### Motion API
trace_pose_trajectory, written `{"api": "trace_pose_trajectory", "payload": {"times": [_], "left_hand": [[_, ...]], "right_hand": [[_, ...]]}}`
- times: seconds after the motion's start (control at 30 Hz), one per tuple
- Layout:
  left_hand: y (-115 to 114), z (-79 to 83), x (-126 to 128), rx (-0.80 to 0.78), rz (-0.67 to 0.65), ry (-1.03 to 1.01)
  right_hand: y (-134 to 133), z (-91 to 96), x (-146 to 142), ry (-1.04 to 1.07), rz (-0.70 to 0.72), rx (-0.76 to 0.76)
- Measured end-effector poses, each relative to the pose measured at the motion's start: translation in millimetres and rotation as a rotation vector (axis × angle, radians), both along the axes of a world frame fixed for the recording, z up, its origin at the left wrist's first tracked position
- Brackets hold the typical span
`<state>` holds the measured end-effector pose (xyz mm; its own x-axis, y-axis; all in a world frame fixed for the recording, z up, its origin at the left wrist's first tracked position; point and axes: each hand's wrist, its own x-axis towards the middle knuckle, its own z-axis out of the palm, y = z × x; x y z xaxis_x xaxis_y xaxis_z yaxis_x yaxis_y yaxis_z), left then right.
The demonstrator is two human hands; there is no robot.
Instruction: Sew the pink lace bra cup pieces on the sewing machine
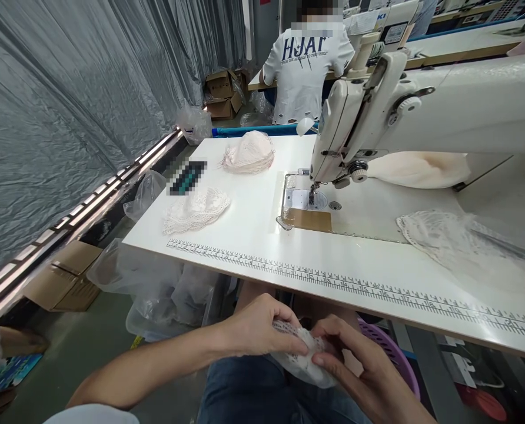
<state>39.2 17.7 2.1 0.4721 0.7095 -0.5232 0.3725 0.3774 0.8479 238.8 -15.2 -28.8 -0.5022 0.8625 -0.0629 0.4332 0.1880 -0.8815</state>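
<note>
shirt (306, 73): "HJA…", "TO THE VISIBLE" | far sewing machine (369, 23): "KI" | table ruler (355, 284): 12–17

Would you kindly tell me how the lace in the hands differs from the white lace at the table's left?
The held lace is bunched between the left hand and right hand; the tabletop lace lies untouched, spread flatter. The held lace is above the lap, while the tabletop lace rests beyond the printed ruler. Both look whitish, with openwork.
</note>
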Motion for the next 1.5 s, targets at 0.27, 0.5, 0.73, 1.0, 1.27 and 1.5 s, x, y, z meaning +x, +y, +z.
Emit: {"api": "trace_pose_trajectory", "payload": {"times": [0.27,0.5,0.73,1.0,1.27,1.5], "left_hand": [[-1.2,-1.1,0.8,-0.023,-0.007,-0.007],[-0.7,-3.9,2.4,-0.005,-0.017,-0.01],[0.7,-6.5,4.4,-0.048,0.027,-0.009],[0.3,-8.7,5.1,-0.068,0.047,-0.014],[0.6,-6.5,6.4,-0.092,0.062,-0.021],[0.1,-8.1,6.8,-0.099,0.077,-0.024]], "right_hand": [[2.5,-5.4,-1.0,-0.009,-0.039,-0.082],[4.4,-3.8,-1.4,0.062,-0.051,-0.17],[4.8,-2.2,-3.0,0.11,-0.055,-0.113],[7.3,-3.0,-2.5,0.084,-0.017,0.003],[8.4,-1.3,-2.8,0.104,-0.031,0.029],[5.8,0.6,-1.8,0.11,0.056,0.119]]}}
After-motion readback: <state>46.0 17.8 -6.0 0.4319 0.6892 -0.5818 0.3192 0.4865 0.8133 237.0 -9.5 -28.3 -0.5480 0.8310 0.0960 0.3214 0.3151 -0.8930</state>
